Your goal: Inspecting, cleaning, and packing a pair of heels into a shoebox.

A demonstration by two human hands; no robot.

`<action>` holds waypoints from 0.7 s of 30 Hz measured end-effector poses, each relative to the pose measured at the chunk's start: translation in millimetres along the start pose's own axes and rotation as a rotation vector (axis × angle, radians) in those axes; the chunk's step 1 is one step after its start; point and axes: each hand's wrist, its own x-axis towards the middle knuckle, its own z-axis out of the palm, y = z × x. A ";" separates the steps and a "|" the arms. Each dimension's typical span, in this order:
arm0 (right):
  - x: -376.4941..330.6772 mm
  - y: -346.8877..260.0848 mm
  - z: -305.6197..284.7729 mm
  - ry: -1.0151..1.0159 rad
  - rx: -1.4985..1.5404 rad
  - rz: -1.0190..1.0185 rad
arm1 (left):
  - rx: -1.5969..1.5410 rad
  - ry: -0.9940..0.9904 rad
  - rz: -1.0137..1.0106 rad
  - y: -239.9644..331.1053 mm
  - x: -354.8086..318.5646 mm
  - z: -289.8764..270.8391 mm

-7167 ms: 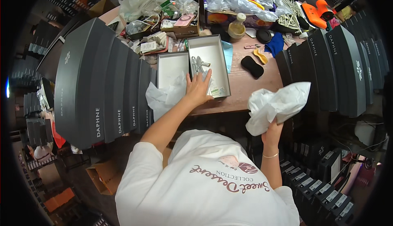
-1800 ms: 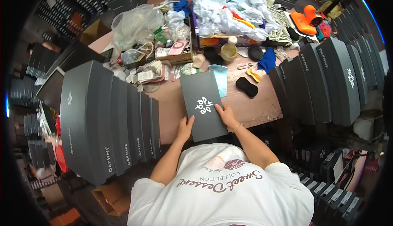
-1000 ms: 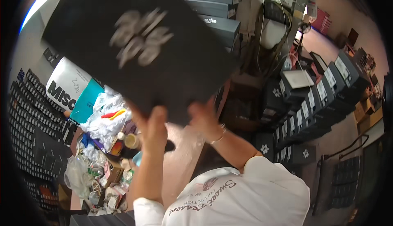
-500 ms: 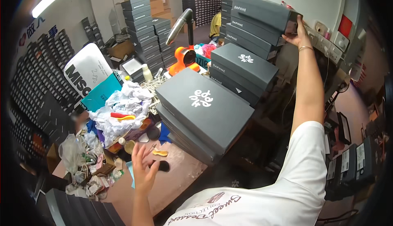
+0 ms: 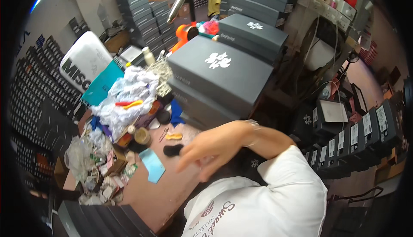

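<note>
My right hand (image 5: 217,149) reaches across above the pinkish table, blurred by motion. Its fingers are stretched out and apart, with nothing seen in them. Close to its fingertips lies a small black oval pad (image 5: 172,150), and beyond that a small yellow-handled tool (image 5: 174,136). A light blue folded sheet (image 5: 152,166) lies farther left on the tabletop (image 5: 144,200). Just beyond the hand stand stacked dark grey shoe boxes, the top one (image 5: 221,63) bearing a white flower-like mark. My left hand is out of view.
More grey boxes (image 5: 254,26) are piled behind. An orange tool with a metal nozzle (image 5: 186,31) stands past the stack. Crumpled white paper (image 5: 129,91) and clutter fill the table's left. Labelled boxes (image 5: 357,138) line the right; dark boxes (image 5: 103,222) sit lower left.
My right hand has left the upper box of the back-right stack and swung down and left over the table. My left hand has gone out of view. The view has shifted.
</note>
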 end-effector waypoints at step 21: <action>159.8 153.4 249.7 0.333 1.439 0.902 | -1.511 -0.639 -1.523 33.4 -187.2 193.1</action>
